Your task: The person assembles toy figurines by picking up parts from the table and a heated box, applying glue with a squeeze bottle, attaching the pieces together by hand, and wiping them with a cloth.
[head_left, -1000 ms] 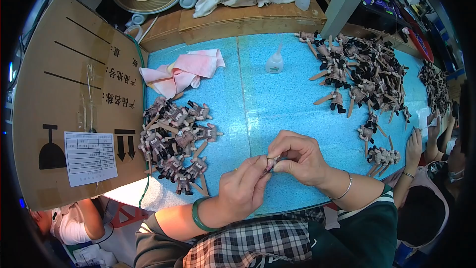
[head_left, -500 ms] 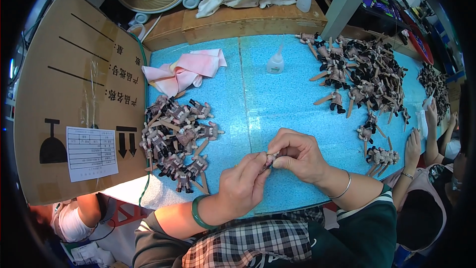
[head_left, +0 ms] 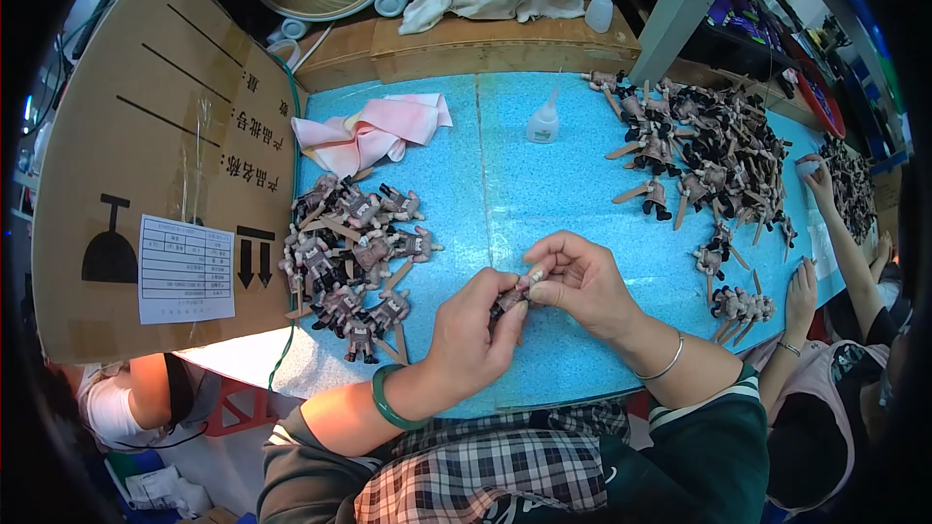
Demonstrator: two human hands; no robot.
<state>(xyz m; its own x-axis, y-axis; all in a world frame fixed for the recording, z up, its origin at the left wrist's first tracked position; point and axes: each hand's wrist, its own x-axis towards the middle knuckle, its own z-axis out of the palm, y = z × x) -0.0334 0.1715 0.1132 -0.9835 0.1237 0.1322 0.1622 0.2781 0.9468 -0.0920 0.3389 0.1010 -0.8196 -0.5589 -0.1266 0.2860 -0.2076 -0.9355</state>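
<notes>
Head view, looking down on a blue foam-covered work table (head_left: 544, 184); left hand (head_left: 476, 330) at about 6 o'clock, fingers curled and pinching a small dark plastic figurine (head_left: 508, 303); right hand (head_left: 582, 281) just beside it toward 4 o'clock, thumb and forefinger pressed together on a pale stick-shaped part (head_left: 534, 275) at the figurine's top; both hands touching, held just above the table near its front edge; green bangle (head_left: 388, 406) on the left wrist, thin silver bangle (head_left: 665, 364) on the right.

At 9 o'clock from the hands, a heap of small brown-and-grey figurines with tan sticks (head_left: 354, 262), near the table's left edge and close to the left hand; behind it at 11 o'clock, a crumpled pink cloth (head_left: 374, 131); beyond the left edge, a large tilted brown cardboard box (head_left: 165, 155).

At 12 o'clock, a small clear squeeze bottle with pointed nozzle (head_left: 544, 121), upright, well apart from the hands, with bare blue surface between; at 2 o'clock, a larger pile of similar figurines (head_left: 699, 155) spreading toward the right edge; another person's hands (head_left: 801, 291) at 3 o'clock by that edge.
</notes>
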